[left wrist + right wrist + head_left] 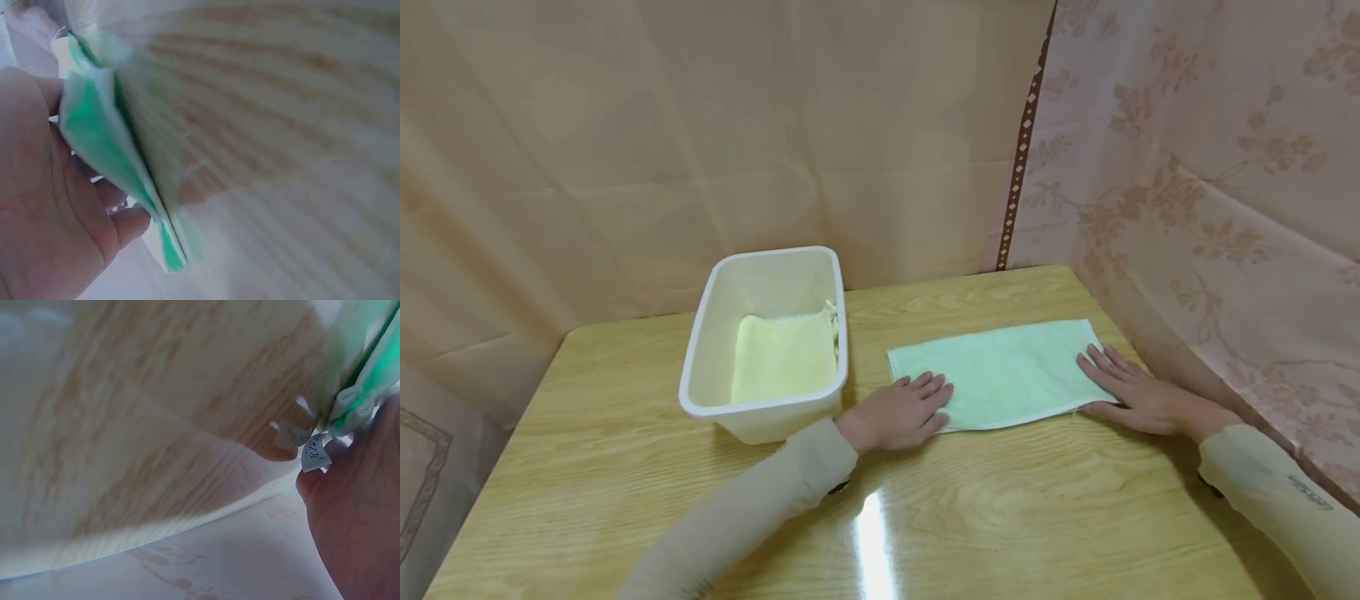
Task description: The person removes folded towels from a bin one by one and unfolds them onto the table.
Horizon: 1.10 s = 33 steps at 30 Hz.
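A mint-green towel with pale edges lies folded into a long rectangle on the table. My left hand rests on its left end, fingers stretched over the cloth. At the opposite end, my right hand lies with spread fingers on the towel's edge, the thumb along the near corner. Folded layers of the green towel show beside the fingers in the left wrist view. A small white label sticks out from the towel near the right hand in the right wrist view.
Left of the towel stands a white plastic bin holding a folded pale-yellow cloth. The wooden table borders a beige curtain at the back and a floral curtain on the right.
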Each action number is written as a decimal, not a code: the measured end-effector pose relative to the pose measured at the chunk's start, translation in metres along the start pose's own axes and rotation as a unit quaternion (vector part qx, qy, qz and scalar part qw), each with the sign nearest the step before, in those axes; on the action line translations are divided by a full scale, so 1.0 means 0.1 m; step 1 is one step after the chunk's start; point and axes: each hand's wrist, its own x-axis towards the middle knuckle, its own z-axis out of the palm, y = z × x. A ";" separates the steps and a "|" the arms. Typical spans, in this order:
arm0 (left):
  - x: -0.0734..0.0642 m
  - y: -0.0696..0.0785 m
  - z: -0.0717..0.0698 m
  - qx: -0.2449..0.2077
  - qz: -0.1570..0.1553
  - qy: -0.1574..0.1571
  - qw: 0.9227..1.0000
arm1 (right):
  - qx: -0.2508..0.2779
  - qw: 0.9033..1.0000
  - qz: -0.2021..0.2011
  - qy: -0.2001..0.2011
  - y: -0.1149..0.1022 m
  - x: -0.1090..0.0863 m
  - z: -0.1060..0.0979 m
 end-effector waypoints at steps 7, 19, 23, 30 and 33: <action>0.02 0.06 -0.01 0.017 -0.008 -0.020 1.000 | 0.035 0.999 -0.014 0.007 -0.01 0.02 -0.03; 0.05 0.15 -0.06 0.026 -0.030 -0.020 0.999 | 0.084 0.996 -0.007 0.022 -0.02 0.11 -0.05; 0.05 0.18 -0.05 0.033 -0.046 -0.033 0.998 | 0.083 0.996 -0.005 0.026 -0.04 0.14 -0.06; 0.09 0.18 -0.03 0.036 -0.050 -0.023 0.998 | 0.082 0.996 0.001 0.033 -0.04 0.17 -0.07; 0.10 0.17 -0.02 0.052 -0.044 -0.005 0.998 | 0.086 0.996 0.003 0.032 -0.04 0.18 -0.06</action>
